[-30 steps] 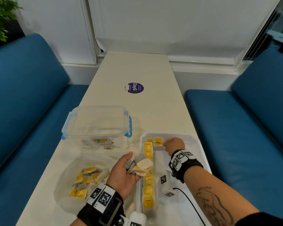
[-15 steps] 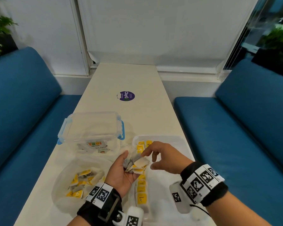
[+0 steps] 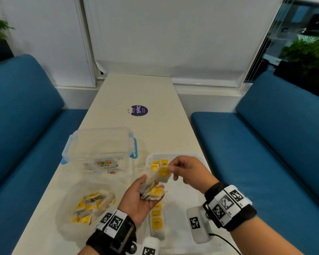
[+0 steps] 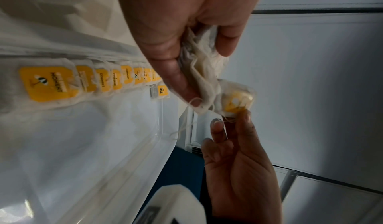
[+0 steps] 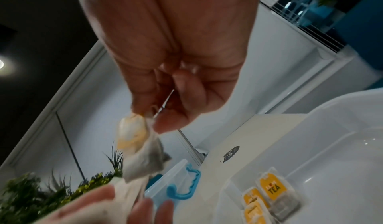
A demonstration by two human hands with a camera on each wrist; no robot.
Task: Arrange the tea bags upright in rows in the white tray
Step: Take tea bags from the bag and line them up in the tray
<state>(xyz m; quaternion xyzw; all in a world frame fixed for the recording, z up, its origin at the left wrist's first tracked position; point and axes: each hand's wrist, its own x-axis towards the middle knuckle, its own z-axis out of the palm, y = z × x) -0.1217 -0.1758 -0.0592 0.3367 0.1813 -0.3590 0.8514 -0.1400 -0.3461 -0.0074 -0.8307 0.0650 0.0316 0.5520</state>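
Observation:
Over the tray's left side, my left hand (image 3: 152,183) lies palm up and cups a bunch of tea bags (image 3: 155,193) with yellow tags. My right hand (image 3: 170,169) pinches one tea bag (image 3: 163,174) by its top edge, lifted just above the bunch; it also shows in the left wrist view (image 4: 236,101) and the right wrist view (image 5: 132,134). Below both hands is the white tray (image 3: 184,199). A row of upright tea bags (image 4: 82,81) runs along its left side. A single bag marked TEA (image 5: 273,189) stands beside the row's far end.
A clear plastic bag (image 3: 88,205) with several loose tea bags lies left of the tray. Behind it stands a clear lidded box with blue clips (image 3: 101,144). A purple sticker (image 3: 139,110) marks the table farther back. Blue sofas (image 3: 265,144) flank the table.
My right hand came back from the tray's far end to my left hand and lifted one tea bag out of the bunch. My left hand stayed put, still cupping the bunch.

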